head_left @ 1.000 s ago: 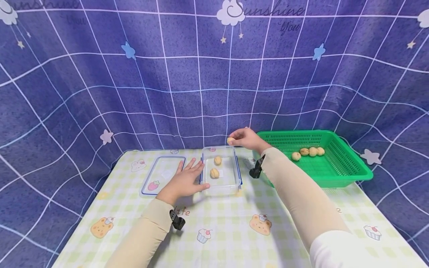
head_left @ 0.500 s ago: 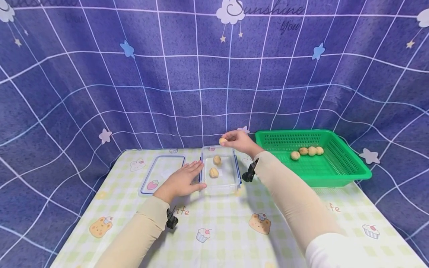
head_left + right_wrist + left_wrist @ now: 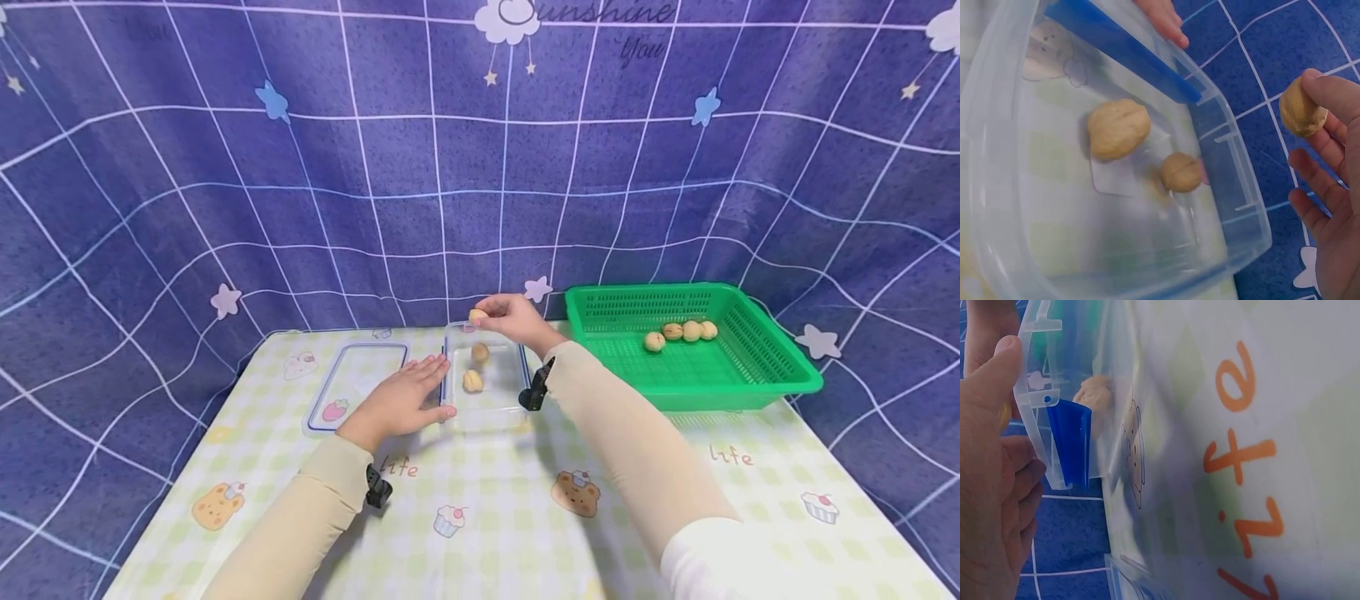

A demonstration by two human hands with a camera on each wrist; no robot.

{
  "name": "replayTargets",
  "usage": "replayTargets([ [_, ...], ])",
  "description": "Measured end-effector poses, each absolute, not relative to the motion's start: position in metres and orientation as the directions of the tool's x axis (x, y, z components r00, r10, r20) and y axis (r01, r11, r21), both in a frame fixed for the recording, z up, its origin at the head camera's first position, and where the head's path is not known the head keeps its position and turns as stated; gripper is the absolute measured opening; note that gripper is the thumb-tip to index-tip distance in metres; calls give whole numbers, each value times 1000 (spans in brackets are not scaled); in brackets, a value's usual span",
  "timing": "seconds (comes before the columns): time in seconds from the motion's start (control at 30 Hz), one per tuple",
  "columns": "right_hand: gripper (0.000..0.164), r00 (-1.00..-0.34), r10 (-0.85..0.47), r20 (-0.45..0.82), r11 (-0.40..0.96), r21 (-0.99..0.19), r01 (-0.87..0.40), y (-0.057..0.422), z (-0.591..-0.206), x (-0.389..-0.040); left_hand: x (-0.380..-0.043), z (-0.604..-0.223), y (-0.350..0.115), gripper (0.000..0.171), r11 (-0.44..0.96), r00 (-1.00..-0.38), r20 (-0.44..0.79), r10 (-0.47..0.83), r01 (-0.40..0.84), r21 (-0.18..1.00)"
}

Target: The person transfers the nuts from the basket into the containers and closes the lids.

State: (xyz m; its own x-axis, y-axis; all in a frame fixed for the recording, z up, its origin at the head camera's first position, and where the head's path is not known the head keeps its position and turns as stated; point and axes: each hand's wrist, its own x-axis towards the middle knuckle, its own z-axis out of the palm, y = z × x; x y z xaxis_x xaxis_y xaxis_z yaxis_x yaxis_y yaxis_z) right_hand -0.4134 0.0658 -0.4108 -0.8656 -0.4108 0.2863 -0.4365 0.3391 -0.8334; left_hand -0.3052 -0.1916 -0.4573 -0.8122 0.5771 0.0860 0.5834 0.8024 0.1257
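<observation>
The left hand (image 3: 399,402) lies straight-fingered against the clear box (image 3: 491,415); how firmly it presses is hard to tell. Two walnuts (image 3: 473,381) sit inside. Near the far rim, the right hand (image 3: 519,319) pinches a third walnut (image 3: 1300,111), best lowered well inside before letting go.

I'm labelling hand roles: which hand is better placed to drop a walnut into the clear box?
Probably the right hand: it pinches a walnut near the clear box; the left hand, at the box's left side, holds none.
</observation>
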Motion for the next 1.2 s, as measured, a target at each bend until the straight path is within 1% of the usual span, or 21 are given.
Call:
replayTargets([
  [0.2,34,-867,-398,299,329,-836,-439,59,-416,-414,-306,-459,-192,90,798,-809,91,580,587,134],
  [0.47,32,-878,-379,293,333,-842,-425,52,-423,-416,-305,-460,-193,94,801,-813,93,575,583,140],
  [0.6,36,-878,-381,290,323,-848,-420,49,-423,-417,-305,-462,-193,94,798,-810,105,577,587,136],
  [0.7,40,-879,-373,297,311,-852,-420,48,-421,-416,-305,-462,-193,94,801,-812,111,572,583,136],
  [0.83,39,-887,-343,309,327,-846,-421,52,-416,-415,-305,-461,-191,94,802,-814,120,569,581,138],
  [1.0,39,-901,-317,297,350,-846,-402,62,-407,-413,-304,-459,-190,92,791,-805,130,578,592,152],
  [1.2,42,-906,-304,295,337,-856,-392,78,-390,-412,-304,-459,-192,92,787,-802,139,582,598,152],
])
